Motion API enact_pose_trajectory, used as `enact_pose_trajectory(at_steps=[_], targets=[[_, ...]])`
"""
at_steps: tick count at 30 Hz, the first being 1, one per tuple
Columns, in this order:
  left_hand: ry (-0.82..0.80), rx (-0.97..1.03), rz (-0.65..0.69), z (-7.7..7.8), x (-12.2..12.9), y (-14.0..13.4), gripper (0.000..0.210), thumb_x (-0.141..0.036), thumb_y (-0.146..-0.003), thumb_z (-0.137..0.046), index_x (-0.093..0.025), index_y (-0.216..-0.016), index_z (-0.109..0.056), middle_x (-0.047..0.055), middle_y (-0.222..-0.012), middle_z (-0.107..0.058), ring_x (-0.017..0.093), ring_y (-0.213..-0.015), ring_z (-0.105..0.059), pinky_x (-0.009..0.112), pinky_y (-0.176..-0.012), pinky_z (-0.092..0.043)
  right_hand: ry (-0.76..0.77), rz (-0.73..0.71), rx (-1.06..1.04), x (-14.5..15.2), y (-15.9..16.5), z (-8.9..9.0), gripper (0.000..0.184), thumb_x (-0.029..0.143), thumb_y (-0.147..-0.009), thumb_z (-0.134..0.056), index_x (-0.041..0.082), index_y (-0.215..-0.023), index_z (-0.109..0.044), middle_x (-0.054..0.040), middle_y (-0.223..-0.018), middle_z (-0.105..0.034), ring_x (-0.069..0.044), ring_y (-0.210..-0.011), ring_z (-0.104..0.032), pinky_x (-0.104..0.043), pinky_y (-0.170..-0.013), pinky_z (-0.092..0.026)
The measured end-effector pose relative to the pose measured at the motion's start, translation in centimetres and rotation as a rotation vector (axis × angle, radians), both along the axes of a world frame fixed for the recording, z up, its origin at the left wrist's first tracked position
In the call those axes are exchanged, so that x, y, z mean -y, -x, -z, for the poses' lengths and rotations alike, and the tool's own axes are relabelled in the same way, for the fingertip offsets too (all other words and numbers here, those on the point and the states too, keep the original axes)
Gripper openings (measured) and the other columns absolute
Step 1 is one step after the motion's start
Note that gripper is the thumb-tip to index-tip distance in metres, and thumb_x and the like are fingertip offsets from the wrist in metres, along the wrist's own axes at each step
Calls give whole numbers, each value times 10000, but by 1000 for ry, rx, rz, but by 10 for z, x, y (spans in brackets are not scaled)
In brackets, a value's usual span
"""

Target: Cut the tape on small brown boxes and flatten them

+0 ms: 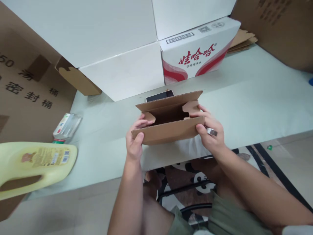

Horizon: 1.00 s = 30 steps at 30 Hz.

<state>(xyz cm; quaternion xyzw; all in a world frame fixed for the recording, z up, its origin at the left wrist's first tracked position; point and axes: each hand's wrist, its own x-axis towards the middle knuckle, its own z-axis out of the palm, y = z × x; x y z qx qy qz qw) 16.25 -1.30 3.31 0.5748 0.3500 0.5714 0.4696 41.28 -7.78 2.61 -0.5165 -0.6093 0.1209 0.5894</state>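
**Both hands grip a small cardboard box at the table's edge**

The left hand [134, 140] holds the left end of a small brown cardboard box [168, 127], thumb pressed on the near wall and fingers curled over the top into the opening. The right hand [210, 130] clasps the right end the same way, fingers folded over the small side flap; a ring shows on one finger. The box sits just above the near edge of the pale table [256, 98], open at the top, its back flap standing up and its inside dark. It may rest on the table or be lifted slightly; the view does not settle it.

Just behind the box lies a dark phone [160, 96], mostly hidden by the flap. Behind that stand white cartons [122, 71] and a carton with red lettering [195, 55]. To the left on the table lie a yellow jug [36, 166] on its side and a clear plastic bottle [66, 125]. Brown cardboard sheets [24, 94] lean at the far left.
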Motion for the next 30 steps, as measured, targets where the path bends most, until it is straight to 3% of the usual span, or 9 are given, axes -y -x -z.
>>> enact_pose_trajectory(at_steps=[4,7,10,14,17,19,21,24,30], targets=[[-17,-44,-14,4,2,5,400,-538,-794,-753,-215,-1027,-786,122,-1109,-771,361,-1291,-616,514,-1167,-409,23,72,-15,1,4,-2,335,433,-979,-536,273,-701,-634,-25,-856,-757,-276,-990,-737,-610,-1169,-447],[19,10,-55,8,4,2,488,-476,-789,-788,-258,-1216,-698,110,-1266,-716,334,-1250,-646,503,-1146,-430,112,167,-96,2,6,5,170,409,-942,-603,281,-1023,-681,-72,-1134,-734,-292,-1201,-671,-575,-1149,-473],[-49,21,-70,12,3,1,551,-432,-797,-802,-302,-1301,-623,87,-1413,-630,318,-1415,-517,484,-1213,-365,169,149,-135,0,0,13,518,412,-929,-624,295,-1416,-494,-121,-1527,-509,-313,-1455,-480,-554,-1203,-412],[-130,-69,44,18,-1,3,608,-413,-873,-733,-406,-1438,-510,6,-1673,-339,306,-1539,-351,483,-1263,-300,194,-14,-44,-11,-20,14,766,462,-924,-624,371,-1584,-244,-72,-1720,-216,-333,-1565,-303,-558,-1223,-377],[-213,-168,105,20,-4,5,723,-441,-909,-687,-483,-1541,-339,-18,-1733,-186,313,-1557,-315,513,-1265,-291,114,-94,-4,-19,-32,13,894,532,-886,-655,415,-1612,-145,-64,-1667,-334,-328,-1535,-364,-557,-1194,-416],[-278,-211,87,20,-5,5,767,-447,-931,-655,-514,-1572,-239,-19,-1747,-129,315,-1551,-328,530,-1260,-294,82,-92,1,-20,-35,12,811,537,-883,-655,412,-1583,-264,-74,-1562,-469,-319,-1476,-449,-551,-1163,-455],[-333,-266,62,18,-5,4,748,-438,-955,-618,-499,-1586,-221,6,-1733,-205,309,-1535,-364,541,-1251,-311,50,-66,10,-17,-33,13,533,495,-899,-650,365,-1406,-547,-83,-1423,-574,-329,-1436,-491,-567,-1164,-451],[-397,-424,50,12,-5,5,486,-390,-995,-547,-367,-1480,-515,60,-1544,-546,307,-1503,-420,568,-1239,-335,-18,-55,5,-13,-29,13,219,427,-917,-641,286,-1062,-727,-91,-1264,-646,-355,-1423,-505,-612,-1204,-386],[-481,-563,-3,6,-7,8,331,-310,-1006,-516,-256,-1249,-733,85,-1355,-699,305,-1437,-511,604,-1200,-392,54,-68,17,-9,-29,12,277,434,-931,-624,272,-1138,-714,-114,-1378,-642,-396,-1465,-455,-484,-914,-609]])
